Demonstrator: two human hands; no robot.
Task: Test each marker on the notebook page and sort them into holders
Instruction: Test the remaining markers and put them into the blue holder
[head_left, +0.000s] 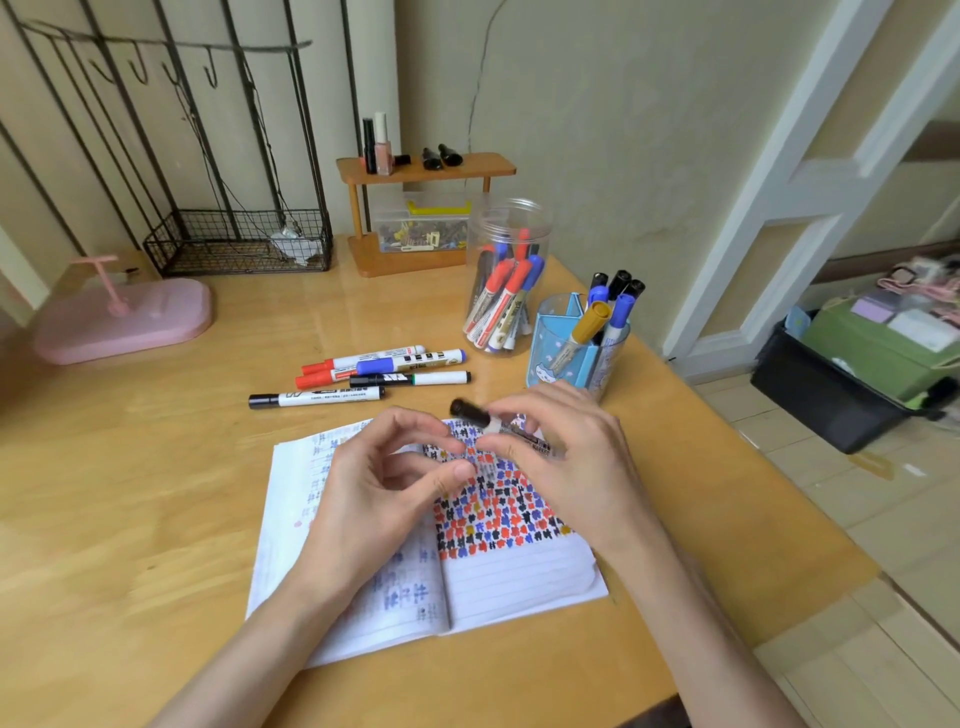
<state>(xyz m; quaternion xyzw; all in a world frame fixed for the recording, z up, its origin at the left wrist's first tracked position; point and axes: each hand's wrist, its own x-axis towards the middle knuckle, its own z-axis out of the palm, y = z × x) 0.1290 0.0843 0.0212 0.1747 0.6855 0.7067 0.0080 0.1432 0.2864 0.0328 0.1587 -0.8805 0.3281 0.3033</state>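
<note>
An open notebook (519, 577) lies on the wooden desk, its right page covered with red, blue, black and yellow test marks. My right hand (566, 462) pinches a black-capped marker (470, 409) above the page, cap end pointing up and left. My left hand (384, 483) hovers beside it with curled fingers, its fingertips near the marker's barrel, holding nothing that I can see. Several loose markers (384, 370) lie behind the notebook. A clear jar (506, 275) and a blue holder (576, 343) each contain several markers.
A wooden shelf (426, 169) with small bottles stands at the back over a clear box of clips (421, 228). A wire basket (239, 241) and a pink stand (124, 319) sit at the left. The desk's right edge (769, 493) drops to tiled floor with a dark bin (831, 395).
</note>
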